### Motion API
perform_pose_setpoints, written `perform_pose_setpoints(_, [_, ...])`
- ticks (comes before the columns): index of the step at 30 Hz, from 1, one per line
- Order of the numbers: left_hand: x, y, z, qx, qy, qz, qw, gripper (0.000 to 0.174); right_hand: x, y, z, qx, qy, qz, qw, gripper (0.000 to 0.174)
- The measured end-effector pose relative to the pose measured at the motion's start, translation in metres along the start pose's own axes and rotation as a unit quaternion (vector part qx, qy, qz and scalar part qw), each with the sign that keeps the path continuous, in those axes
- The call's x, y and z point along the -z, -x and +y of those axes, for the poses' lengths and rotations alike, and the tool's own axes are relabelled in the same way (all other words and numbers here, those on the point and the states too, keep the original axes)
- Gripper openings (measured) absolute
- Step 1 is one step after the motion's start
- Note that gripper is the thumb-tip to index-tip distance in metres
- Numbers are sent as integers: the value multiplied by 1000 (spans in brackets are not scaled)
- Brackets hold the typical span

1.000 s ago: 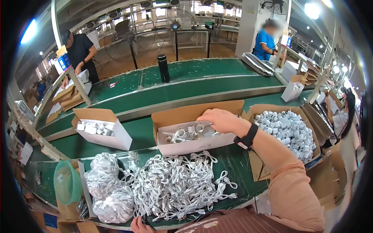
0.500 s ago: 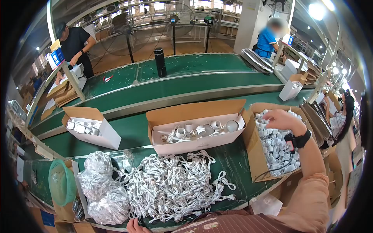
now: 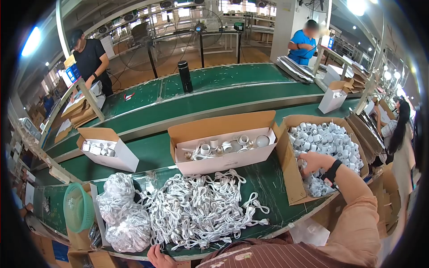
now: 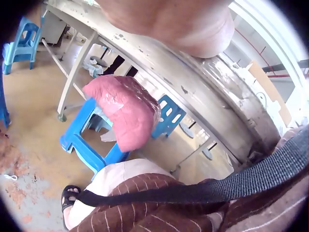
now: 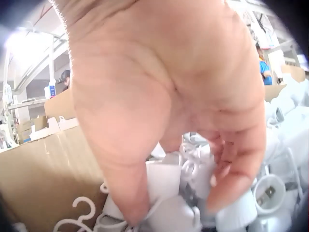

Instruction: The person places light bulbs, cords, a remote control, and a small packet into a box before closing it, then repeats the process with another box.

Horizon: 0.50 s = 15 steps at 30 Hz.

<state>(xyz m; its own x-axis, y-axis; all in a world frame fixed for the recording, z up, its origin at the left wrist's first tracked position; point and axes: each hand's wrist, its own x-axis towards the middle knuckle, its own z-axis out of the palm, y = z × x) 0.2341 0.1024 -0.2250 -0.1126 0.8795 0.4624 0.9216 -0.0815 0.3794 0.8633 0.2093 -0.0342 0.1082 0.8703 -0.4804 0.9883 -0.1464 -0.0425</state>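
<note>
Our right hand (image 3: 313,163) is down in the brown carton (image 3: 289,184) of white lamp sockets (image 3: 342,145), close to its near-left wall. Thumb and fingers are apart, bent into the pile; nothing looks clamped, but the tips are partly buried, so we can't swear to it. Left hand (image 3: 160,257) rests at the table edge beside the white cords (image 3: 192,210), fingers close together, nothing visible in them. The long white box (image 3: 214,167) with bulbs and sockets stands just left of the carton. Risks, our read: the sockets lie loose at all angles, so a blind pinch could take two or slip off a rim. A plastic hook (image 5: 85,207) by the thumb could snag and drag neighbours. Left sleeve or fingers catching a cord loop could pull the tangle over the edge.
</note>
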Motion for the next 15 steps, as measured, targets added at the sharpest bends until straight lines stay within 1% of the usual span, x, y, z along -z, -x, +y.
perform_pose_setpoints(1, [0, 0, 0, -3, 1, 0, 1000, 41, 8, 2, 0, -16, -91, -22, 995, 59])
perform_pose_setpoints(2, [0, 0, 1, -3, 3, 1, 1000, 40, 12, 4, 2, -33, -182, -45, 982, 55])
perform_pose_setpoints(3, [2, 0, 1, -4, 5, 2, 1000, 40, 7, 3, 13, -19, -253, -1, 967, 48])
perform_pose_setpoints(4, [3, -1, 3, -9, 6, 0, 1000, 40, 7, 5, 18, -22, -256, 0, 966, 48])
perform_pose_setpoints(6, [4, -3, 9, -5, -9, 13, 1000, 39, 16, 9, 25, -6, -284, 106, 953, 42])
perform_pose_setpoints(8, [6, -4, 7, -20, -21, 13, 1000, 38, 26, 15, 31, -7, -286, 104, 953, 39])
perform_pose_setpoints(10, [8, -2, 3, -38, -29, 11, 999, 38, 36, 23, 27, -48, -324, 143, 934, 36])
perform_pose_setpoints(12, [5, -1, 2, -7, -34, 7, 999, 37, 48, 30, 16, -80, -284, 144, 945, 36])
perform_pose_setpoints(14, [5, -2, 4, -38, -43, 22, 998, 36, 29, 11, 43, -19, -337, 191, 922, 31])
perform_pose_setpoints(15, [6, -3, 6, -46, -45, 25, 998, 37, 39, 22, 31, -30, -338, 198, 920, 31])
